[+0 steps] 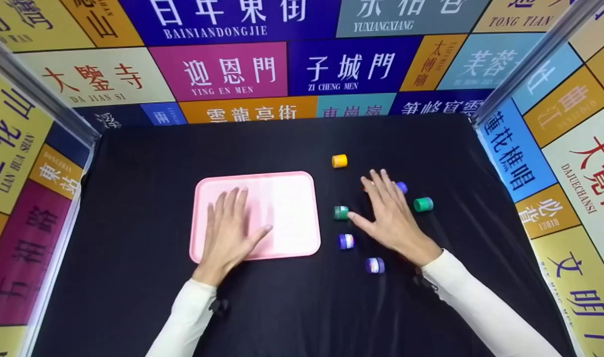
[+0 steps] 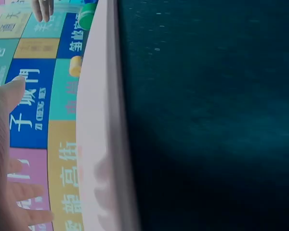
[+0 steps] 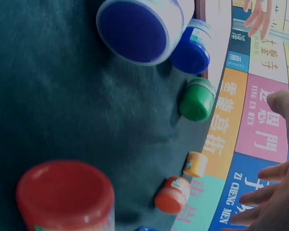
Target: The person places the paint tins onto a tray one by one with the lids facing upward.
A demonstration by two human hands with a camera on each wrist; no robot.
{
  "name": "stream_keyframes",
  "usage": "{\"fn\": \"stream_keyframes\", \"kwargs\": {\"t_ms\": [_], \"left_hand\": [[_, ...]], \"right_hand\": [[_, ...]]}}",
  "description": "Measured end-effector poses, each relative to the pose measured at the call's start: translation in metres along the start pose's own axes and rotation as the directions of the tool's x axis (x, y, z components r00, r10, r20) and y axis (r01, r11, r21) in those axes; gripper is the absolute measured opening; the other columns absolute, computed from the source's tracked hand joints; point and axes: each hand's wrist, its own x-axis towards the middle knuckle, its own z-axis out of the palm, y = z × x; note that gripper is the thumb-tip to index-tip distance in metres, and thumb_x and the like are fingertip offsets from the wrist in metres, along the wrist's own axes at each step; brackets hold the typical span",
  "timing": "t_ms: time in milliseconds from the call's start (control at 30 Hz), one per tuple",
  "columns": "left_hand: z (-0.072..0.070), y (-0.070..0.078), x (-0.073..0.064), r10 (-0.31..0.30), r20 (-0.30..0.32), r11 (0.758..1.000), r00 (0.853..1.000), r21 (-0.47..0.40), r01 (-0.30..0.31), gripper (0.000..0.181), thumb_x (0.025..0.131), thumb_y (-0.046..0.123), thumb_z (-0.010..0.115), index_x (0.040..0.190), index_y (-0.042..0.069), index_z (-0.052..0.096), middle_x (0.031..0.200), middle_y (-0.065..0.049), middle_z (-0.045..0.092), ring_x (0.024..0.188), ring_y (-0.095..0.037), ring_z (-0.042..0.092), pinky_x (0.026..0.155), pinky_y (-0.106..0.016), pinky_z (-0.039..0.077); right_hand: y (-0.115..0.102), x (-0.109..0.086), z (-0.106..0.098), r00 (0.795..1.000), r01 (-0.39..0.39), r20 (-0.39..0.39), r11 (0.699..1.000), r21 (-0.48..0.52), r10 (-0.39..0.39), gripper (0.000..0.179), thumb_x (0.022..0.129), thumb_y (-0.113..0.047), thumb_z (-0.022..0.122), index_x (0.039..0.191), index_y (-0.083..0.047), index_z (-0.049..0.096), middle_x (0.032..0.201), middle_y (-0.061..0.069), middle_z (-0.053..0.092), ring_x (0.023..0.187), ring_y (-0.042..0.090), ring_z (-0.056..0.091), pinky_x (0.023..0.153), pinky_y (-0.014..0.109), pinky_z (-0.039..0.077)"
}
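My left hand (image 1: 227, 228) is held over the pink tray (image 1: 292, 213), fingers straight and spread, holding nothing. In the left wrist view the hand stands apart from the tray's surface. My right hand (image 1: 393, 218) hovers over several small lidded jars, fingers extended, also holding nothing. Near its thumb is a green jar (image 1: 341, 212); whether they touch I cannot tell. An orange jar (image 3: 173, 195) and a blue jar (image 1: 401, 187) are partly hidden by its fingers in the head view. A red-lidded jar (image 3: 65, 195) shows only in the right wrist view.
A yellow jar (image 1: 339, 161) lies farther back. Two jars with blue-purple lids, one nearer the tray (image 1: 346, 241) and a purple jar (image 1: 375, 266), lie toward the front. Another green jar (image 1: 423, 204) is at the right. Printed panels (image 1: 222, 69) border the black cloth (image 1: 143, 307).
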Motion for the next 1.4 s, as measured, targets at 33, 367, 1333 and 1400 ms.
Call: {"fn": "stream_keyframes", "kwargs": {"t_ms": [33, 367, 1333, 1400], "left_hand": [[0.000, -0.004, -0.003, -0.003, -0.011, 1.000, 1.000, -0.008, 0.003, 0.105, 0.092, 0.069, 0.075, 0.169, 0.007, 0.040, 0.170, -0.021, 0.044, 0.158, -0.051, 0.036, 0.125, -0.081, 0.024], [-0.006, -0.028, -0.039, -0.063, -0.047, 0.997, 0.997, -0.048, 0.061, 0.110, 0.086, 0.068, 0.082, 0.167, 0.006, 0.043, 0.173, -0.021, 0.040, 0.161, -0.051, 0.031, 0.126, -0.083, 0.017], [-0.008, -0.072, -0.099, -0.174, -0.047, 0.980, 0.984, -0.102, 0.169, 0.126, 0.076, 0.053, 0.097, 0.164, -0.013, 0.035, 0.171, -0.039, 0.032, 0.160, -0.061, 0.023, 0.133, -0.073, 0.013], [-0.006, -0.074, -0.099, -0.174, -0.056, 0.980, 0.983, -0.112, 0.167, 0.124, 0.077, 0.050, 0.098, 0.164, -0.014, 0.035, 0.170, -0.038, 0.034, 0.161, -0.060, 0.023, 0.134, -0.069, 0.013]], "right_hand": [[-0.001, 0.001, 0.002, 1.000, 0.012, -0.001, 1.000, 0.006, -0.012, 0.091, 0.100, -0.053, 0.077, 0.167, -0.002, 0.043, 0.176, 0.023, 0.034, 0.168, 0.042, 0.020, 0.133, 0.070, 0.020], [-0.004, 0.007, 0.026, 0.980, 0.191, -0.063, 0.982, 0.017, -0.189, 0.078, 0.095, -0.042, 0.086, 0.153, 0.002, 0.059, 0.155, 0.024, 0.058, 0.152, 0.047, 0.046, 0.125, 0.067, 0.038], [-0.005, 0.017, 0.057, 0.985, 0.147, 0.074, 0.986, 0.076, -0.153, 0.046, 0.096, -0.016, 0.087, 0.137, -0.001, 0.073, 0.127, 0.015, 0.073, 0.125, 0.035, 0.060, 0.111, 0.056, 0.051], [-0.004, 0.018, 0.058, 0.987, 0.145, 0.055, 0.985, 0.090, -0.151, 0.044, 0.094, -0.014, 0.088, 0.134, -0.001, 0.074, 0.125, 0.015, 0.074, 0.124, 0.036, 0.061, 0.110, 0.055, 0.052]]}}
